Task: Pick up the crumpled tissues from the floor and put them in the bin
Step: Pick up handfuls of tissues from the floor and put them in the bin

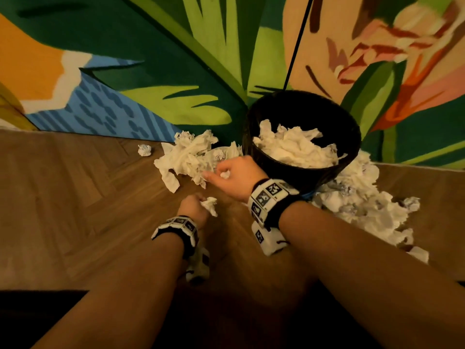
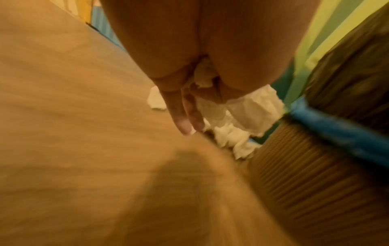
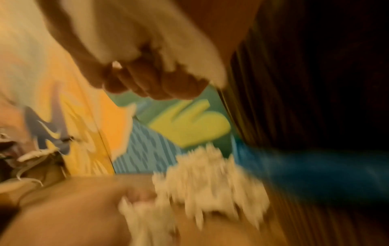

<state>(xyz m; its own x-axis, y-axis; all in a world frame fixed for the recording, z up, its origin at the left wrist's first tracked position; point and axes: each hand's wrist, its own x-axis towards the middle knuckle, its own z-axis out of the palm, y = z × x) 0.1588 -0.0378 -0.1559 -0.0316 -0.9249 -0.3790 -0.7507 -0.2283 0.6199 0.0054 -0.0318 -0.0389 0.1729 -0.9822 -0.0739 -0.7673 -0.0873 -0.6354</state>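
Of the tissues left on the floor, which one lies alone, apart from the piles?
The small crumpled ball at far left near the wall; bare floor separates it from the left pile.

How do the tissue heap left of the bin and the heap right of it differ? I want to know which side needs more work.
The left heap is compact and bunched near the wall; the right heap sprawls further out across the floor. The right hand, gripping a small wad, is at the left heap's edge; no hand is near the right heap. Both are white crumpled tissues lying against the dark bin.
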